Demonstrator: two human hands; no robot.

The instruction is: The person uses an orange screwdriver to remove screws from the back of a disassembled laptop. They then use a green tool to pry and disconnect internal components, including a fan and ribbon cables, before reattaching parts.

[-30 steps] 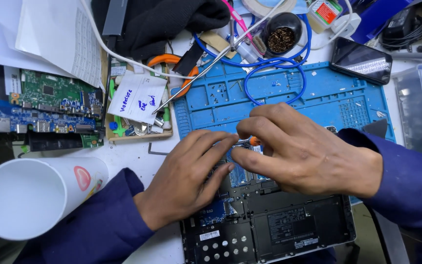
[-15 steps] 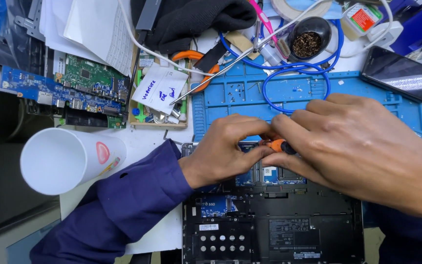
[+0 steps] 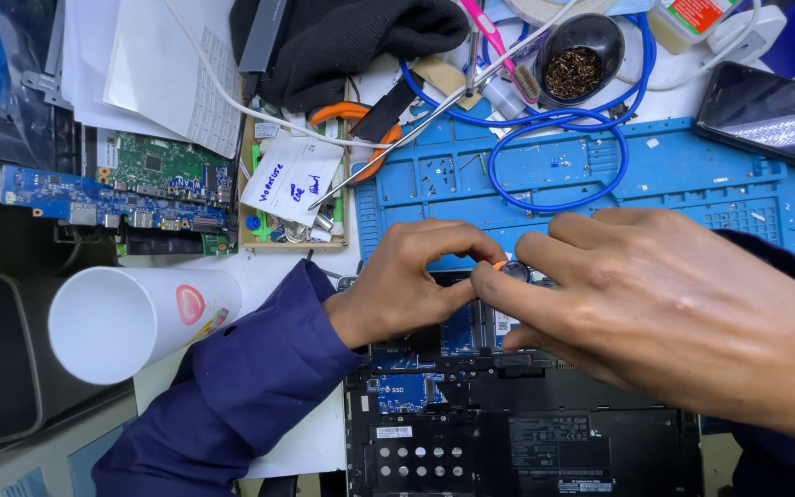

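Head view: cluttered bench, blue mat (image 3: 766, 198); both hands (image 3: 416, 281) pinch an orange-tipped screwdriver (image 3: 506, 269) over an opened laptop (image 3: 517, 433)

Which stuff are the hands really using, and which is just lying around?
In use:
left hand
right hand
small orange-tipped screwdriver
opened laptop

Lying about:
white paper cup
green circuit board
blue cable
phone
black cloth

Matt blue rubbery work mat (image 3: 692, 175); glossy glass phone (image 3: 766, 115); smooth white paper cup (image 3: 131, 322); soft black cloth (image 3: 361, 37); matt black plastic laptop base (image 3: 526, 442).
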